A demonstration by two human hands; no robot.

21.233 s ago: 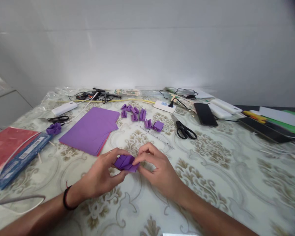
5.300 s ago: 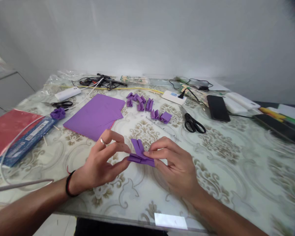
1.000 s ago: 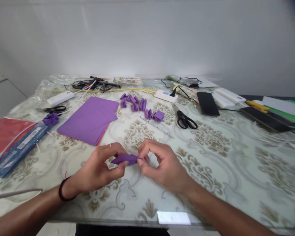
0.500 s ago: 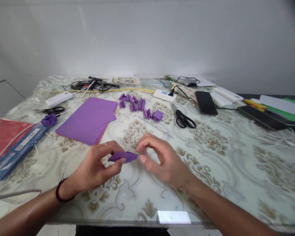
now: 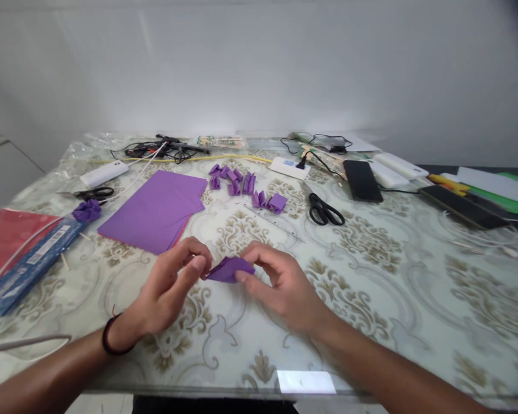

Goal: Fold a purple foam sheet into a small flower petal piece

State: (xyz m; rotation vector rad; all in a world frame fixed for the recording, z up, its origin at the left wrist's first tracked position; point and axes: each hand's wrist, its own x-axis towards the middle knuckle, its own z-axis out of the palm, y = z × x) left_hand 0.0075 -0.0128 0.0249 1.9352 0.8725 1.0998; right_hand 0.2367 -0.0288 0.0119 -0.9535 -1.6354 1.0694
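Note:
A small folded piece of purple paper (image 5: 229, 270) is held above the tabletop in front of me. My right hand (image 5: 280, 282) pinches its right end, thumb on the near face and fingers behind. At the paper's left tip, my left hand (image 5: 170, 287) has thumb and fingers drawn together against the corner. Several folded purple paper pieces (image 5: 248, 183) lie in a group farther back. Left of them is a stack of purple paper sheets (image 5: 155, 207), with a red edge showing beneath.
Black-handled scissors (image 5: 323, 210) and a clear ruler (image 5: 276, 223) lie beyond my right hand. Behind are a white power strip (image 5: 287, 167) and a phone (image 5: 362, 181). At left lie a crumpled purple paper (image 5: 86, 210), a blue package (image 5: 34, 267) and red sheets (image 5: 12, 236).
The folded paper has passed from my left hand's grip into my right hand's pinch and turned to show a broader face. My left fingers have shifted to its left tip.

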